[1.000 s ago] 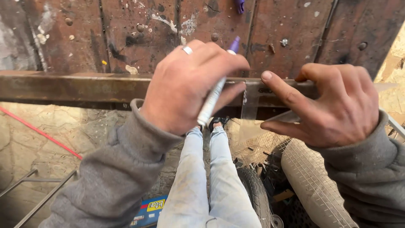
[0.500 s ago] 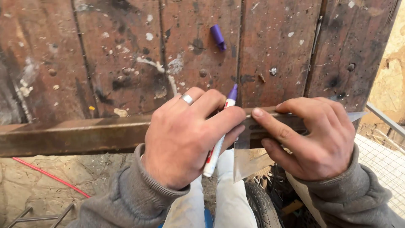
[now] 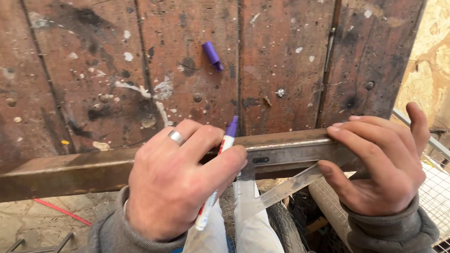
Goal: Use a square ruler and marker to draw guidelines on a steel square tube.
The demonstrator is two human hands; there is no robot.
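Observation:
A rusty steel bar (image 3: 70, 171) lies across the near edge of a stained wooden tabletop (image 3: 281, 56). My left hand (image 3: 180, 180), a ring on one finger, grips a white marker with a purple tip (image 3: 228, 136), the tip against the top of the bar. My right hand (image 3: 379, 164) presses a metal square (image 3: 281, 185) to the bar; the square's blade hangs down below the bar. The marker's purple cap (image 3: 212, 55) lies loose on the boards farther back.
Below the bar I see my light trouser legs (image 3: 251, 229), a tyre (image 3: 286, 229), a red cord (image 3: 61, 212) on the ground and wire mesh (image 3: 436, 197) at the right. A pale wall (image 3: 424, 70) stands at the far right.
The view has tilted up, so more of the tabletop and the purple cap show. My hands have drawn apart a little, and the marker tip has risen onto the bar's top edge.

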